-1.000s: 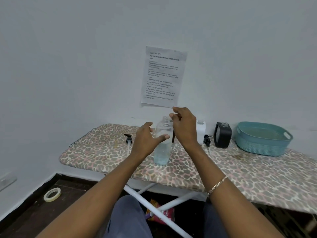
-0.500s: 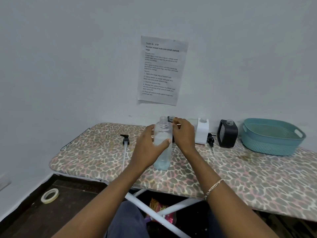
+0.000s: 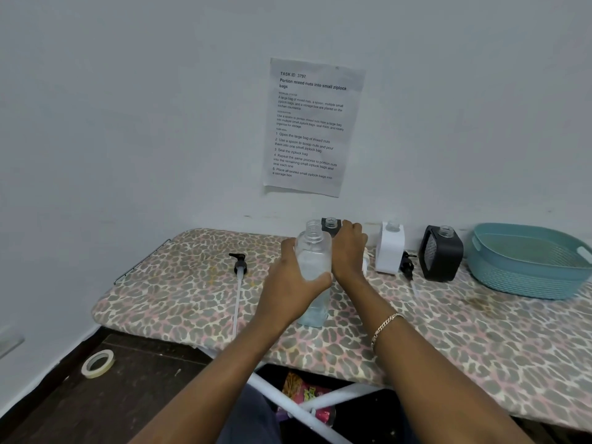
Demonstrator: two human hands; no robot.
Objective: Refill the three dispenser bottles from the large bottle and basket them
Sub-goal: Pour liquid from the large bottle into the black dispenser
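Note:
A large clear bottle (image 3: 313, 261) with no cap stands on the leopard-print board (image 3: 179, 293), a little pale liquid at its bottom. My left hand (image 3: 293, 283) grips its body from the left. My right hand (image 3: 349, 248) is low behind the bottle, its back to the camera and fingers hidden; a small white piece (image 3: 365, 261) shows at its edge. Three uncapped dispenser bottles stand by the wall: a black one (image 3: 331, 225) just past my right hand, a white one (image 3: 389, 253), and another black one (image 3: 442, 256). The teal basket (image 3: 525, 277) sits at the far right.
A black pump head with a long tube (image 3: 239, 267) lies left of the bottle. Another black pump (image 3: 407, 264) lies between the white and black dispensers. A tape roll (image 3: 97, 363) lies on the floor, and a snack packet (image 3: 307, 395) under the board.
My right hand has dropped from the large bottle's mouth to the board behind it. My left hand has closed round the bottle. The camera has moved closer.

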